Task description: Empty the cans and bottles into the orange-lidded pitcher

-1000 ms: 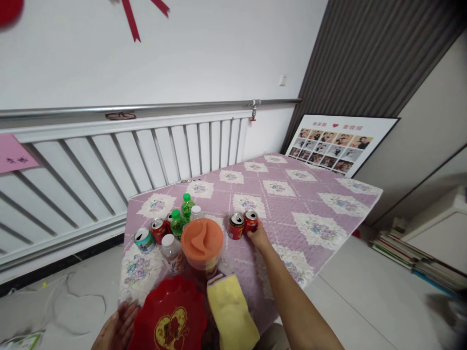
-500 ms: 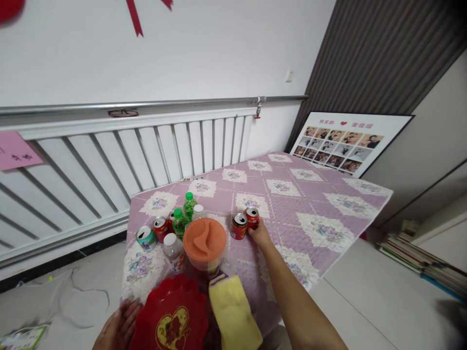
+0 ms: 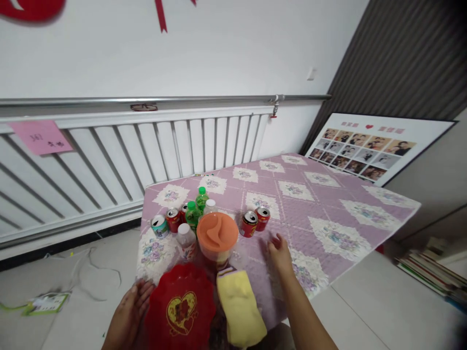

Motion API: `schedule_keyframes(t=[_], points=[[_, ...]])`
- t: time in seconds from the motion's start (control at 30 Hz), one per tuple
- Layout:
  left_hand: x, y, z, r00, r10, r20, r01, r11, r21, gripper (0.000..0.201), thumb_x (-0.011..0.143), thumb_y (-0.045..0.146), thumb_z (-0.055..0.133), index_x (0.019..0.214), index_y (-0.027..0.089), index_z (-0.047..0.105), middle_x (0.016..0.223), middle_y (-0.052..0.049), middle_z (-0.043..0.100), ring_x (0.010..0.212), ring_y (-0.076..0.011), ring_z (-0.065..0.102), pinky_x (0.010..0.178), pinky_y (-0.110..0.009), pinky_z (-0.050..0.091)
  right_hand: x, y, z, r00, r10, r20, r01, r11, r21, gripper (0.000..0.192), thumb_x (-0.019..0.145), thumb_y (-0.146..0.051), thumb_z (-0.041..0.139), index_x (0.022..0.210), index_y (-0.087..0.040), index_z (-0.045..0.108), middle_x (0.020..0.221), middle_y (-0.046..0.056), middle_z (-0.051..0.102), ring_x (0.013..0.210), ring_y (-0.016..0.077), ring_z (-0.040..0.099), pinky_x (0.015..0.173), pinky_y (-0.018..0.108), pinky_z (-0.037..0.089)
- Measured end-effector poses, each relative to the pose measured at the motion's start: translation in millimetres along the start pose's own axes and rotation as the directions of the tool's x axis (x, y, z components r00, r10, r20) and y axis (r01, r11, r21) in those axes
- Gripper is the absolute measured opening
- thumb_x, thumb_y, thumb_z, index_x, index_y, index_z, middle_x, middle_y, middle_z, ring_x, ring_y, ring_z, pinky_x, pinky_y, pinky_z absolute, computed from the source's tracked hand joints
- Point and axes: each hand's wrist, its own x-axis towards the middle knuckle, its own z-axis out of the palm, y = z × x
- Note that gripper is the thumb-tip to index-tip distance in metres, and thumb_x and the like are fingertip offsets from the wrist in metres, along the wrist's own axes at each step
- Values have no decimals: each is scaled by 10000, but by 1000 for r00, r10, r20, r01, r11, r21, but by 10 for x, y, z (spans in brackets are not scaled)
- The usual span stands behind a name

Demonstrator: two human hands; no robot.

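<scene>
Glossy metal cans [image 3: 255, 221]; quilted cloth cover [image 3: 328, 214]; shiny plastic tray [image 3: 180, 311].

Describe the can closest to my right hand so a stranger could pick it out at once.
Start at the table under the purple floral cloth and find the orange-lidded container near its front. Just right of it stand two red cans, apart from the bottles and cans on the container's other side. Take the red can nearer the lid, just ahead of the empty right hand; its twin stands farther back.

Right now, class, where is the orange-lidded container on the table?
The orange-lidded container stands near the table's front left, between the white-capped bottle on its left and two red cans on its right, behind the red plate.
</scene>
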Motion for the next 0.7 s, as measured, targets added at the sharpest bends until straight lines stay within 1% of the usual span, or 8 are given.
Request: schedule_keyframes(t=[0.1, 0.23, 0.3, 0.37, 0.43, 0.5, 0.57, 0.7], points=[[-13, 4, 1, 1000, 16, 0, -16, 1000, -13, 243, 981, 245, 549, 1199, 158, 611, 1197, -140, 723, 1062, -206, 729, 1005, -346, 566, -402, 6, -138, 999, -34, -8, 34, 999, 7, 576, 746, -488, 624, 1225, -168, 605, 1250, 159, 684, 1166, 317, 639, 1062, 504, 467], [-54, 37, 33, 1000, 19, 2, -19, 999, -49, 224, 971, 226, 580, 1175, 143, 618, 1146, -143, 734, 1029, -208, 737, 997, -341, 568, -977, -53, -218, 998, -57, 37, 57, 998, 13, 562, 722, -554, 625, 1141, -181, 663, 1228, 168, 716, 1135, 334, 669, 1032, 496, 498], [-70, 49, 45, 1000, 25, 3, -25, 998, -56, 209, 965, 224, 593, 1156, 143, 623, 1127, -140, 737, 1015, -208, 740, 982, -333, 572, -1263, -90, -181, 995, -72, 69, 72, 997, 12, 518, 732, -580, 627, 1084, -207, 698, 1186, 147, 745, 1103, 329, 690, 993, 475, 531], [-77, 54, 47, 999, 32, 7, -31, 998, -62, 192, 965, 234, 603, 1131, 139, 629, 1114, -143, 738, 1001, -206, 742, 974, -329, 571, -1529, -128, -97, 985, -106, 135, 111, 993, -29, 473, 760, -600, 611, 1031, -230, 726, 1096, 126, 778, 1018, 317, 722, 926, 451, 570], [-72, 54, 39, 999, 38, 15, -37, 997, -65, 180, 978, 243, 592, 1119, 138, 633, 1123, -150, 736, 994, -200, 741, 977, -329, 566, -1751, -171, 17, 966, -149, 211, 161, 986, -44, 451, 781, -600, 590, 1012, -245, 742, 1068, 116, 790, 974, 306, 740, 865, 419, 597], [-61, 53, 26, 999, 35, 27, -33, 997, -68, 174, 999, 249, 563, 1117, 141, 634, 1153, -157, 730, 1003, -194, 740, 986, -331, 559, -1913, -220, 133, 948, -178, 264, 200, 978, -60, 439, 785, -593, 569, 988, -250, 754, 1030, 113, 799, 926, 302, 755, 821, 401, 611], [-48, 50, 10, 998, 32, 45, -28, 997, -74, 177, 1009, 259, 553, 1120, 146, 632, 1182, -159, 723, 1025, -199, 737, 999, -342, 552, -2011, -269, 228, 930, -194, 312, 233, 968, -91, 422, 781, -576, 557, 959, -252, 761, 1002, 112, 805, 904, 304, 764, 808, 397, 615], [-17, 38, -30, 998, 35, 57, -29, 994, -105, 172, 979, 252, 607, 1116, 151, 628, 1160, -154, 725, 1022, -217, 740, 970, -351, 562, -2081, -330, 327, 906, -209, 368, 294, 937, -191, 412, 787, -567, 514, 916, -268, 766, 1004, 104, 807, 945, 325, 767, 836, 426, 610]])
